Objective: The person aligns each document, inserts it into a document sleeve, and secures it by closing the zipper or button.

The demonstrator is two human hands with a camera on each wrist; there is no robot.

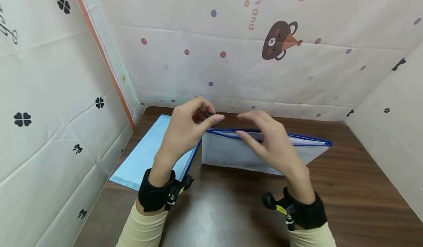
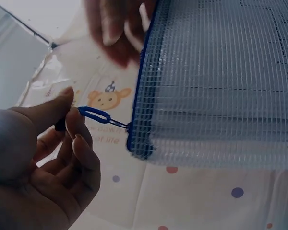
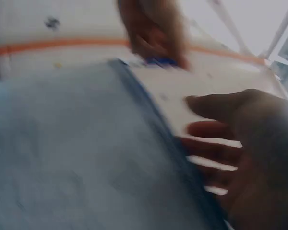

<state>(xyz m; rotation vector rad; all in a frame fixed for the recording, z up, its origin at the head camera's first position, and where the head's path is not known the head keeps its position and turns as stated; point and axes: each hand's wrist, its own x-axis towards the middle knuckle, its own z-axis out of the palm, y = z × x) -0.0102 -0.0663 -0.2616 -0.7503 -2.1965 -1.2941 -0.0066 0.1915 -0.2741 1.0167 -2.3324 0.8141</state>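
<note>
Roughly at the zip's end: left hand (image 2: 43, 167) pinches blue zipper pull (image 2: 93, 114) of translucent mesh pouch (image 2: 221, 81); right hand (image 1: 267, 140), fingers loose, steadies its rim.

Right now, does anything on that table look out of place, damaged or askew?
Nothing stands out. The mesh pouch stands on edge, undamaged; the left hand pinches its zip pull, the right hand is open beside it. A blue folder lies flat.

Cream long sleeves (image 1: 142, 229), black wrist straps (image 1: 153, 194) carrying small black cameras with yellow tags
</note>
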